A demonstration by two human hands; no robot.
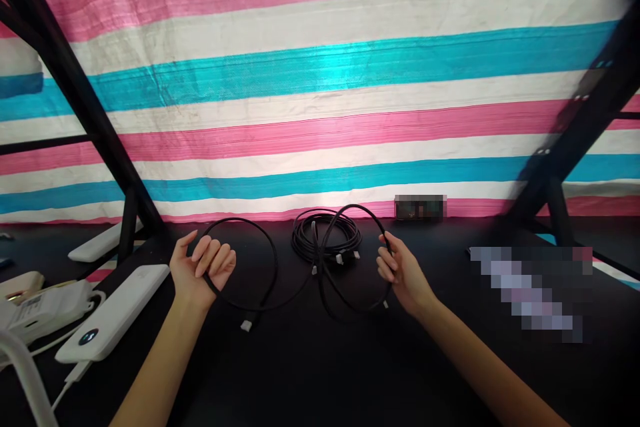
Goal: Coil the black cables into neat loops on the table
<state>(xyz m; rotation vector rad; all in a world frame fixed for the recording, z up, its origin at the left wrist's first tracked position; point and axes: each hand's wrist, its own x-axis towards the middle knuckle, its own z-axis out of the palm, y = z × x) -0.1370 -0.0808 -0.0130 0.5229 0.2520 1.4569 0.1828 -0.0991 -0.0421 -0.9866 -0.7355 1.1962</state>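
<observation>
A black cable (274,248) runs in loose loops between my two hands, above the black tabletop. My left hand (203,270) is closed on one loop, palm turned up and fingers curled. On the other side, my right hand (403,273) pinches a second loop between thumb and fingers. A light-coloured plug (247,325) dangles below the left loop, and a small pale tip (385,305) shows under my right hand. Behind the held loops lies a coiled black cable (300,240), with pale connectors (339,258) at its front. Where the loops cross, I cannot tell which strand belongs to which cable.
At the left lie a white power bank (117,313) with a plugged-in lead, another white slab (97,243) and a white power strip (50,310). Black frame posts (93,107) slant up on both sides. A striped sheet (320,80) hangs behind. Blurred items sit at the right.
</observation>
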